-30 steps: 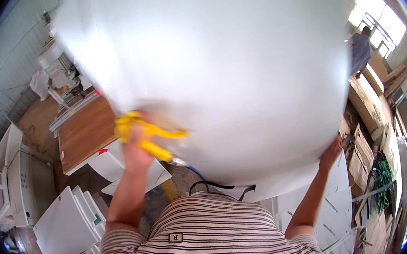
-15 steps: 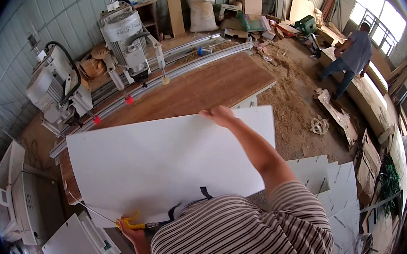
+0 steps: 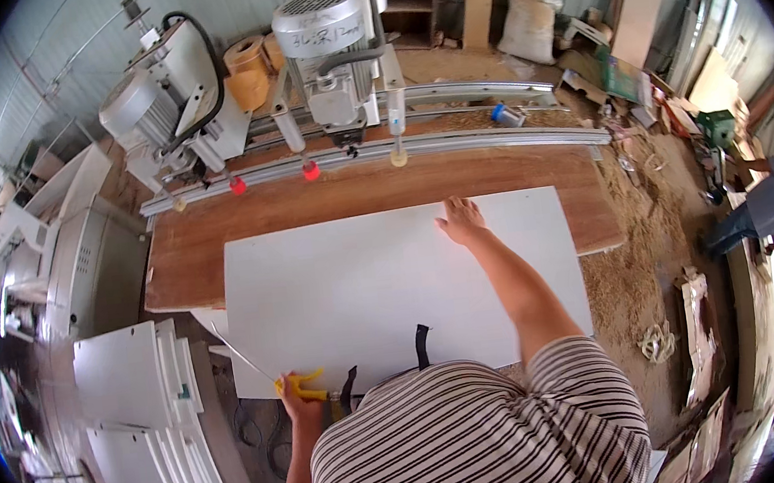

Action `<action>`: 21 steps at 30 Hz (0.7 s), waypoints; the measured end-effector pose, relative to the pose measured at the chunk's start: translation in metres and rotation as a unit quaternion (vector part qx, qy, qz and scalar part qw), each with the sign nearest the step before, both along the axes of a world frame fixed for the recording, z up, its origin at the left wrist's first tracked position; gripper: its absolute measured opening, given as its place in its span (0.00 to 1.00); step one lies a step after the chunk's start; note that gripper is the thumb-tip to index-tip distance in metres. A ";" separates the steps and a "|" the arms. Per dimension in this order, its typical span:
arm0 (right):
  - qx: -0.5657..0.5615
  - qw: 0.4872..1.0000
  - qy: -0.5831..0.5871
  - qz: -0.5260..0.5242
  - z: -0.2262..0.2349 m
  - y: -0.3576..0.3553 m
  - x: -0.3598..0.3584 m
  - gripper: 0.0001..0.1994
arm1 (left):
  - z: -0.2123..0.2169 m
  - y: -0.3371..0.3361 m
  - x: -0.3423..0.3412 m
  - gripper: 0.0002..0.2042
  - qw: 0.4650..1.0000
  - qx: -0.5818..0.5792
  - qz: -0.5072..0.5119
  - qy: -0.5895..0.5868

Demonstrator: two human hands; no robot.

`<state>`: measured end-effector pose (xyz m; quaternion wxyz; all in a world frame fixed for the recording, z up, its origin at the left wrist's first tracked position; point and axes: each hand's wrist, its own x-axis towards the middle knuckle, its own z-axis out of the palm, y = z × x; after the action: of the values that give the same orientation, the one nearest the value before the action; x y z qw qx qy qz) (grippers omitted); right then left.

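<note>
A white rectangular panel (image 3: 363, 282) lies over the brown worktop (image 3: 549, 168), its near edge close to my striped shirt. My left hand (image 3: 301, 399), low at the panel's near left, is wrapped round a yellow air blow gun (image 3: 306, 382) with a long thin metal nozzle that points up and left across the panel's corner. At the far edge of the panel rests my right hand (image 3: 463, 221), fingers pointing away and thumb apart, flat on the white surface. Two black straps (image 3: 422, 345) lie over the near edge beside my shirt.
Beyond the panel stand two drilling heads (image 3: 331, 68) with red-tipped and pale-tipped rods above a metal rail (image 3: 481, 146). Stacked white panels (image 3: 122, 368) are at the left. Sawdust covers the floor (image 3: 632, 282) at the right, where another person (image 3: 765, 202) stands.
The view has swung left. The panel has gone from tilted to lying flatter on the worktop. My right hand has loosened from its far edge; my left hand keeps the blow gun.
</note>
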<state>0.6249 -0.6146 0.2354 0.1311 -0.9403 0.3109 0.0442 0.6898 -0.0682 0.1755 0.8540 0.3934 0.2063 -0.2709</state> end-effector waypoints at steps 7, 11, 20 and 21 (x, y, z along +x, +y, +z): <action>0.011 0.945 0.164 0.284 0.015 0.122 -0.118 0.57 | 0.024 -0.099 -0.029 0.11 0.996 0.014 -0.080 0.030; -0.081 0.946 0.127 0.288 0.001 0.160 -0.145 0.50 | 0.024 -0.154 -0.037 0.13 0.984 -0.017 -0.165 0.063; -0.156 0.976 0.110 0.103 -0.014 0.114 -0.150 0.38 | 0.029 -0.224 -0.034 0.13 0.934 -0.067 -0.350 0.006; -0.161 0.976 0.117 0.093 -0.013 0.110 -0.151 0.39 | 0.029 -0.228 -0.033 0.13 0.933 -0.066 -0.353 0.002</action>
<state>0.4735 -0.5048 0.2227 -0.0643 -0.9621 0.2384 0.1154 0.6564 -0.2957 0.2048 0.7266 0.3834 0.0373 -0.5688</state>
